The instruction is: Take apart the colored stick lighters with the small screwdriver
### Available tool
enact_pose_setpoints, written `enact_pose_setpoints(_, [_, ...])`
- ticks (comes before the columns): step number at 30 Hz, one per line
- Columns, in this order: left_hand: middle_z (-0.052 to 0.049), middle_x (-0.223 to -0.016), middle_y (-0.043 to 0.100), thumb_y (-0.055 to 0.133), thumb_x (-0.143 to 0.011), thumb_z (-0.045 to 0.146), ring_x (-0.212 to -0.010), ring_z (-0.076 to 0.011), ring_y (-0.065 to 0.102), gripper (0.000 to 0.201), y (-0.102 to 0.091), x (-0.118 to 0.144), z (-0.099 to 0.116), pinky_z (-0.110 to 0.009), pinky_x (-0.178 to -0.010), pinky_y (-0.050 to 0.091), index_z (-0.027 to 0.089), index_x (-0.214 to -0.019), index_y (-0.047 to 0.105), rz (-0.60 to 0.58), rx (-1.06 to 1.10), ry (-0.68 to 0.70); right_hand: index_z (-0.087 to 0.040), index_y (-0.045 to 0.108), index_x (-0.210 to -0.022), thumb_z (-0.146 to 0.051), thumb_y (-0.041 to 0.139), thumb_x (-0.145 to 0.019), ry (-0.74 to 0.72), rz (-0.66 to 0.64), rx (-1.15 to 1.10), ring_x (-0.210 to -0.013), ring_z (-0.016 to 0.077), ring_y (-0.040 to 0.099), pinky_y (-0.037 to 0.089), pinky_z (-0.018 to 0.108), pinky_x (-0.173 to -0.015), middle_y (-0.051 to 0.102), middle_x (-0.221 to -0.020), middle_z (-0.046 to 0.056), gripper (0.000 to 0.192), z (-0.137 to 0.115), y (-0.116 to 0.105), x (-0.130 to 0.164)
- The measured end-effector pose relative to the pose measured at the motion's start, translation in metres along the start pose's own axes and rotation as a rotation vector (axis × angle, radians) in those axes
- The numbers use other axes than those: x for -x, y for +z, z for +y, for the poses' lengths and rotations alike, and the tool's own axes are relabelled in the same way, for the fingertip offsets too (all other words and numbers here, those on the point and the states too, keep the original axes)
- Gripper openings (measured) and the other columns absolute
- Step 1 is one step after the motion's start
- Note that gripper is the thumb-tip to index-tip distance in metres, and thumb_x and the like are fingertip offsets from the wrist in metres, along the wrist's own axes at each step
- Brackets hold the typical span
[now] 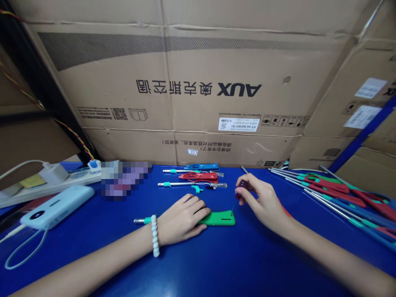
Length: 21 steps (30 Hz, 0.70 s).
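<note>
The right hand (262,202) pinches a small dark-handled screwdriver (240,190) between thumb and fingertips, closed tight round the handle; its thin shaft slants down and to the left, and the tip meets the right end of a green tool handle (220,218). The left hand (182,220) lies flat over the left part of that handle, fingers curled loosely across it and pressing it to the blue table (216,264), so it pins the piece rather than grasps it. A white bead bracelet (154,236) sits on the left wrist.

The green handle lies near the middle of the table, just in front of the person, with its long axis running left to right. A metal rod with a teal collar (142,220) sticks out from under the left hand and points left, in line with the handle.

Just behind the hands lie two more such tools, one red (198,176) and one blue (201,167), also lying left to right, with a loose teal clip (196,189) near them. To the right, well apart, a heap of long rods with red, green and blue handles (340,196) points toward the upper left. At the far left are a white power bank (57,206) with its cable and a power strip (46,181). A large cardboard box (198,90) walls off the back of the table.
</note>
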<state>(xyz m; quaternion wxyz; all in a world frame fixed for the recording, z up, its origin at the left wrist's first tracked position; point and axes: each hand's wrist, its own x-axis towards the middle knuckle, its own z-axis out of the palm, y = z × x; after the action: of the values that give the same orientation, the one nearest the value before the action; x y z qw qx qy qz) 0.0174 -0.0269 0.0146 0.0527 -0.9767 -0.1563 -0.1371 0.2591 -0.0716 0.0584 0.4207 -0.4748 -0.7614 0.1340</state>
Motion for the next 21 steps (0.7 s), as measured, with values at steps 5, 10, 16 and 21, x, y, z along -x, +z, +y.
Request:
enact_pose_setpoints(5, [-0.009,-0.098,0.057,0.043,-0.094,0.029,-0.088,-0.0223,0.051,0.027,0.0,-0.001,0.001,-0.037,-0.083,0.04,0.013,-0.115,0.052,-0.012,0.006,-0.003,-0.021,0.048,-0.084,-0.034,0.046,-0.094,-0.009,0.025,0.014,-0.051,0.012,0.057,0.044,0.025,-0.056,0.057,-0.066,-0.002,0.017,0.0,0.0,0.0])
enact_pose_setpoints(10, [-0.009,-0.097,0.057,0.044,-0.094,0.03,-0.088,-0.0223,0.051,0.027,0.001,0.0,0.001,-0.036,-0.083,0.039,0.013,-0.115,0.051,-0.015,-0.003,-0.006,-0.021,0.049,-0.086,-0.034,0.046,-0.094,0.003,0.023,0.004,-0.052,0.0124,0.057,0.045,0.025,-0.056,0.057,-0.068,-0.002,0.015,0.002,0.002,0.002])
enact_pose_setpoints(16, [-0.008,-0.097,0.057,0.046,-0.094,0.03,-0.088,-0.0218,0.051,0.027,0.002,0.0,0.0,-0.035,-0.083,0.039,0.014,-0.114,0.051,0.0,-0.003,0.005,-0.023,0.046,-0.093,-0.036,0.059,-0.086,0.048,0.072,-0.123,-0.06,0.0143,0.056,0.046,0.026,-0.056,0.053,-0.073,-0.001,0.02,0.004,0.01,0.006])
enact_pose_setpoints(21, [-0.008,-0.097,0.057,0.045,-0.094,0.03,-0.087,-0.0214,0.051,0.027,0.002,0.0,-0.001,-0.034,-0.082,0.039,0.014,-0.115,0.051,-0.006,0.009,0.004,-0.021,0.047,-0.073,-0.036,0.064,-0.081,0.06,0.026,-0.288,-0.063,0.0123,0.049,0.044,0.025,-0.056,0.049,-0.073,-0.001,0.024,0.004,0.01,-0.002])
